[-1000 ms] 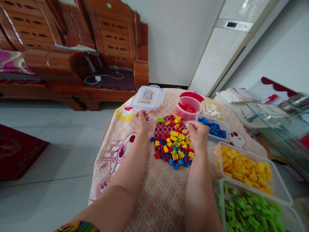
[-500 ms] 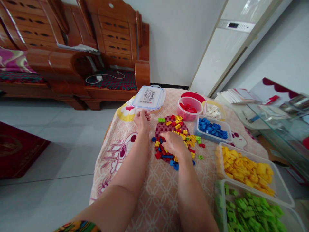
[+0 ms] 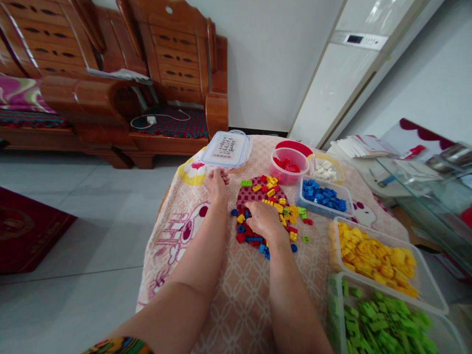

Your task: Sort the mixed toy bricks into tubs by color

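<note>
My right hand [image 3: 263,220] reaches over a loose pile of mixed toy building bricks [image 3: 254,240], red, yellow, blue and green. Its fingers bend down among red and blue pieces; the hand itself hides what they grip. Left of the pile, my left hand [image 3: 217,183] rests with curled fingers, close to the near edge of a clear lidded box [image 3: 225,150] with dark writing. Whatever may be inside those fingers is hidden. A green brick [image 3: 246,183] lies just right of my left hand, and yellow wheel-like pieces [image 3: 293,211] lie right of my right hand.
Along the table's right side stand a pink tub of red bricks [image 3: 290,178], a tub of white bricks [image 3: 341,173], and boxes of blue [image 3: 326,212], yellow [image 3: 429,275] and green bricks [image 3: 341,319]. A patterned cloth [image 3: 239,295] covers the table. A wooden bench [image 3: 177,145] stands beyond.
My right hand has shifted slightly to the left over the pile, and a blue round piece now shows beside it. My left hand stays in place.
</note>
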`<state>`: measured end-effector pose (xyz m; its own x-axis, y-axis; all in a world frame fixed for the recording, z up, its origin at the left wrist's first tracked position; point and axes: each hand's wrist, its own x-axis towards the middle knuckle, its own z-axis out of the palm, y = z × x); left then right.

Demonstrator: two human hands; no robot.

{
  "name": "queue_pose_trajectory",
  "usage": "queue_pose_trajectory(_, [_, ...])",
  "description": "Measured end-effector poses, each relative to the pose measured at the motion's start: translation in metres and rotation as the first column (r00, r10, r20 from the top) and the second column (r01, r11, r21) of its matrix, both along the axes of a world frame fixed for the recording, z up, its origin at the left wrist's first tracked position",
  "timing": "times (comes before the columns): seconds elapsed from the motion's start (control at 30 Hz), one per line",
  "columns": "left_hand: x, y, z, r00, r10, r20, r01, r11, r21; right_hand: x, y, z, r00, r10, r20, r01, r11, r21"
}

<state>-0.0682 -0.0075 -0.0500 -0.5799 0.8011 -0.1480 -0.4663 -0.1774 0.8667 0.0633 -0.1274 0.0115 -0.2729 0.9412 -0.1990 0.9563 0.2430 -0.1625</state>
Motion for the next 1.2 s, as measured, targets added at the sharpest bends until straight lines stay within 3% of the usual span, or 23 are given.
queue_pose_trajectory(0.5, [0.000, 0.001, 0.000, 1.000, -0.008, 0.004, 0.008, 1.000, -0.016, -0.003, 0.000, -0.005, 1.000, 0.009, 0.009, -0.009, 1.000, 0.018])
queue_pose_trajectory(0.67, [0.000, 0.001, -0.001, 1.000, -0.009, 0.011, 0.009, 1.000, 0.001, 0.000, 0.002, -0.002, 0.986, -0.048, -0.159, 0.052, 0.998, 0.023])
queue_pose_trajectory(0.77, [0.000, 0.001, -0.001, 1.000, -0.007, 0.009, 0.007, 1.000, 0.004, 0.011, 0.006, -0.003, 0.897, -0.119, -0.425, 0.132, 0.991, 0.002])
queue_pose_trajectory(0.87, [0.000, 0.001, -0.001, 1.000, -0.007, 0.013, 0.007, 1.000, 0.003, 0.030, 0.012, -0.009, 0.648, -0.227, -0.727, 0.282, 0.958, -0.049])
queue_pose_trajectory(0.97, [0.000, 0.001, 0.000, 1.000, -0.007, 0.013, 0.007, 1.000, -0.006, 0.054, 0.019, -0.016, 0.315, -0.273, -0.909, 0.527, 0.847, -0.072])
queue_pose_trajectory(1.07, [0.001, 0.001, 0.000, 1.000, -0.004, 0.010, 0.004, 1.000, -0.007, 0.082, 0.023, -0.023, 0.063, -0.157, -0.986, 0.782, 0.621, -0.049])
queue_pose_trajectory(1.13, [0.001, 0.002, -0.001, 1.000, -0.003, 0.013, 0.003, 1.000, -0.002, 0.100, 0.023, -0.026, -0.019, -0.068, -0.997, 0.885, 0.462, -0.049])
queue_pose_trajectory(1.2, [0.001, 0.002, -0.001, 1.000, -0.005, 0.016, 0.005, 1.000, 0.000, 0.113, 0.022, -0.028, -0.038, -0.033, -0.999, 0.928, 0.370, -0.047])
